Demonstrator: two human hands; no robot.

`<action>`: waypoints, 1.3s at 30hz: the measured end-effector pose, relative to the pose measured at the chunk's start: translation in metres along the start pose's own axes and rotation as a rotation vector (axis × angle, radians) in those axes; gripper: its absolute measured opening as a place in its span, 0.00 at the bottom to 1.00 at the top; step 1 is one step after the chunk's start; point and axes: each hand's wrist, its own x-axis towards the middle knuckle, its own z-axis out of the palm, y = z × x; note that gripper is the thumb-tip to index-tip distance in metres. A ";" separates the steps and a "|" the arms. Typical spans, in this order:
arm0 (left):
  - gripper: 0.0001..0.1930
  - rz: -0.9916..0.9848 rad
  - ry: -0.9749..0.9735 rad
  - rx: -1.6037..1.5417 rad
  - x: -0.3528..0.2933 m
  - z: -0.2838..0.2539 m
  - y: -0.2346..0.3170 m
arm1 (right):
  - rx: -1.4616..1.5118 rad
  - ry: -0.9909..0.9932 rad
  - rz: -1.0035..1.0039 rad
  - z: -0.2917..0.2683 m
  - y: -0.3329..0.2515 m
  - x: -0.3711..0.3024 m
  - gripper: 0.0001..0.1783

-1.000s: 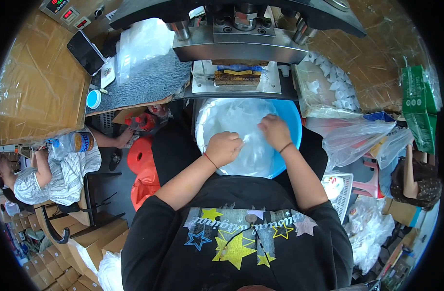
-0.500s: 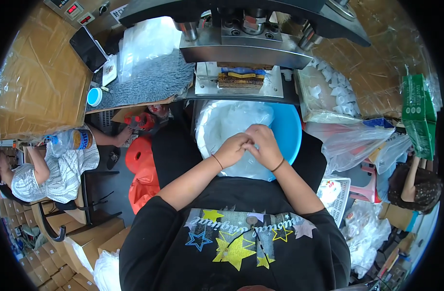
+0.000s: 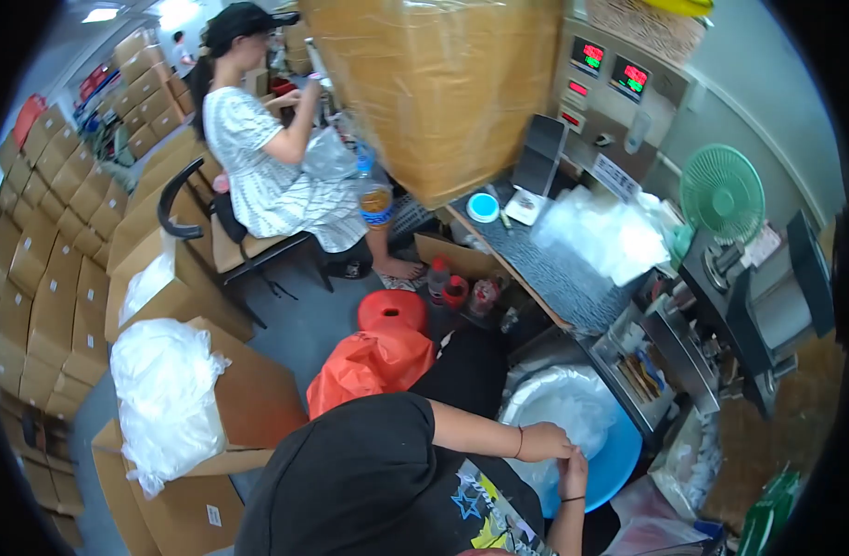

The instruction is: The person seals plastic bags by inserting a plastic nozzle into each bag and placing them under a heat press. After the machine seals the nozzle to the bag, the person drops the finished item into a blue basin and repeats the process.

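Note:
My left hand [image 3: 542, 442] and my right hand [image 3: 573, 476] meet fingertip to fingertip, both with the fingers pinched closed. Whatever is between them is too small or hidden to make out. They hover above a round blue tub [image 3: 627, 456] lined with clear plastic film [image 3: 573, 400]. Beyond the tub stands a press machine [image 3: 670, 357] with a metal plate and a block beneath it.
A bench with a grey mat [image 3: 573, 283] carries plastic bags [image 3: 605, 236], a phone on a stand [image 3: 539, 153] and a blue-lidded jar [image 3: 483, 208]. Left of me are a red stool [image 3: 392, 311], open cartons [image 3: 248, 394] and a seated person [image 3: 258, 157]. A green fan [image 3: 722, 193] stands behind the press.
My view has swung to the left, bringing the seated person, stacked cartons and fan into sight. My hands stay together over the tub, fingers still pinched.

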 end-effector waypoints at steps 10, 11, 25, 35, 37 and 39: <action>0.08 -0.102 -0.006 0.300 -0.020 -0.006 -0.005 | -0.089 0.129 0.131 0.017 0.000 0.013 0.08; 0.08 -0.114 -0.222 0.362 -0.022 -0.005 -0.003 | -0.288 0.208 0.051 0.016 0.003 0.019 0.09; 0.20 0.193 0.494 -1.736 -0.134 -0.191 0.138 | -1.348 0.425 -0.947 -0.066 -0.050 -0.013 0.15; 0.27 0.856 1.472 0.045 -0.345 -0.369 0.395 | -1.301 0.157 -0.873 0.023 -0.025 0.071 0.18; 0.24 0.700 1.584 0.591 -0.367 -0.376 0.428 | -1.287 0.125 -0.843 0.049 -0.014 0.084 0.19; 0.17 0.488 1.796 1.050 -0.389 -0.401 0.449 | -1.279 0.099 -0.807 0.068 -0.002 0.095 0.20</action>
